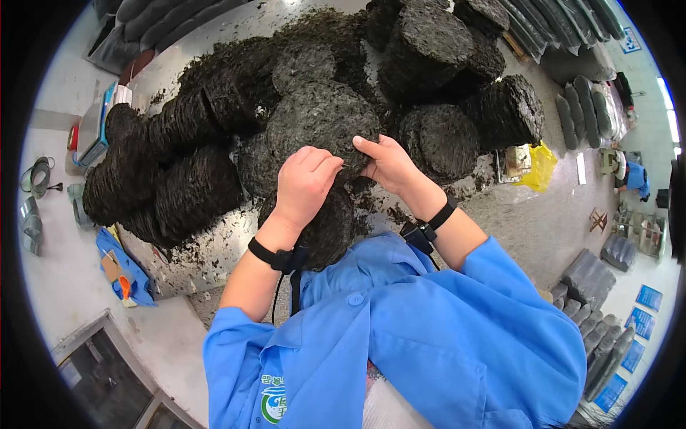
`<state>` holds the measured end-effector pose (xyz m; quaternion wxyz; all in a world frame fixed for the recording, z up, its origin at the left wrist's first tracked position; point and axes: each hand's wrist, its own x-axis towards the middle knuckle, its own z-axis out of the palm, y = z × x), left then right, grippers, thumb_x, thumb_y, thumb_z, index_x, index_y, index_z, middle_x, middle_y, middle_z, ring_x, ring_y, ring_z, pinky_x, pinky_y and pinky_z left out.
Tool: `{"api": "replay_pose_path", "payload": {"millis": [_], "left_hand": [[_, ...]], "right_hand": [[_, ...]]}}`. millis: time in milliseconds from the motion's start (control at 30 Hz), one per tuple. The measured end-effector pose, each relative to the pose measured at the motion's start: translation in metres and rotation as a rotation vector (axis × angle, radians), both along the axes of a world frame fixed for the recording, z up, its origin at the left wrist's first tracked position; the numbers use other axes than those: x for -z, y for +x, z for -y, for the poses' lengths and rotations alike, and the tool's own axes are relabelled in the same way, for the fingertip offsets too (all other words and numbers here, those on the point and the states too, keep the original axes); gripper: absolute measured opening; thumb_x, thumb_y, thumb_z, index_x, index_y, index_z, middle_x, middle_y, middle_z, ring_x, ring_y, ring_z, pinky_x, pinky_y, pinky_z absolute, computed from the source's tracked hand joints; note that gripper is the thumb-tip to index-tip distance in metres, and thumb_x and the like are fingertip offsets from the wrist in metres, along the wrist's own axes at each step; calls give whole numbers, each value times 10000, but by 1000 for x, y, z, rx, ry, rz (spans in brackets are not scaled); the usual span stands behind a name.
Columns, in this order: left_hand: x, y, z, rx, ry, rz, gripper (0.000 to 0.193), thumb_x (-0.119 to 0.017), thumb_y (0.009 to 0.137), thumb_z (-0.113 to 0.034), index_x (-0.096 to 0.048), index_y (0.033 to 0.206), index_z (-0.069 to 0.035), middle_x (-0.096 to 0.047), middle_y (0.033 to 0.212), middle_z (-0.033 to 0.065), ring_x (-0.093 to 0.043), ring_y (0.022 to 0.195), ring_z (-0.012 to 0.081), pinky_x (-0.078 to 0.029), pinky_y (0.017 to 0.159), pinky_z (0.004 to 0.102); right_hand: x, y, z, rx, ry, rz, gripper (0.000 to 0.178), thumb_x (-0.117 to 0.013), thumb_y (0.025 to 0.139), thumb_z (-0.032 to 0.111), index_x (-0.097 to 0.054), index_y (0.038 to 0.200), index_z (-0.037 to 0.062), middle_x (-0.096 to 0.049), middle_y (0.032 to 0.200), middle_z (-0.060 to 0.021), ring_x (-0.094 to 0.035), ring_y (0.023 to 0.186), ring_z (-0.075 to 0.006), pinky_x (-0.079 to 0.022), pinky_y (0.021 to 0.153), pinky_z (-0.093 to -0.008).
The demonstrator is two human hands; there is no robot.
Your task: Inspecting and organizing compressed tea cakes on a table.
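Observation:
A round, dark sheet of dried seaweed [318,118] lies tilted in front of me. My right hand [389,168] grips its near right edge, thumb on top and fingers beneath. My left hand [306,182] is closed in a pinch at the near edge, close to the right fingertips. What the left fingers hold is too small to make out. Below my hands, against my blue clothes, stands another round seaweed stack [330,232]. A smaller round piece [304,68] shows just behind the sheet.
Seaweed stacks lie on their sides at the left [196,186], with more at the right [446,143] and back right [429,53]. Loose crumbs cover the metal table [207,268]. A yellow bag [539,168] sits right; a blue-framed scale-like box [96,129] stands left. Filled plastic bags [582,107] are stacked beyond.

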<state>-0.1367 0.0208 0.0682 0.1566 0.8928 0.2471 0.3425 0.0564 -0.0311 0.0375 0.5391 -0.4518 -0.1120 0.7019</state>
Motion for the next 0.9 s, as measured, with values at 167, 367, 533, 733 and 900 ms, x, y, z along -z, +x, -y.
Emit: {"api": "replay_pose_path", "payload": {"millis": [167,367,533,733,900], "left_hand": [[20,12,-12,112,128,-133,135,-695,720,-63,-663,850,-82,-605,826,34,-613,808,222,-511,710,359],[30,39,-33,200,220,-290,174,-734,707,-46,-637,844,-93,-612,840,31,-628,825,230,-510,744,366],[28,50,-42,174,57,-93,131,-692,740,-38,-613,836,-79,-626,836,60,-635,812,252,-518,730,366],[39,64,-44,91,-182,3,220,-718,739,15,-670,935,-73,-671,891,67,-664,858,270,-562,738,369],[49,70,-54,102,-41,-96,220,-727,735,29,-684,934,-56,-663,901,78,-662,835,269,-573,718,373]], "right_hand": [[1,9,-2,-30,-145,140,342,-685,969,205,-561,1251,57,-642,1122,-68,-611,955,-189,-496,835,-395],[7,15,-13,152,-215,104,418,-678,970,200,-503,1314,39,-597,1227,-103,-565,1099,-217,-444,943,-507],[12,33,-20,212,-137,61,347,-646,993,177,-532,1292,43,-625,1241,-85,-588,1096,-208,-464,910,-511],[20,43,-29,220,-145,79,307,-625,1007,189,-551,1289,93,-634,1239,-50,-590,1100,-207,-466,892,-483],[22,31,-37,250,-213,59,317,-617,1013,201,-535,1302,99,-631,1246,-48,-575,1144,-213,-452,924,-510]]}}
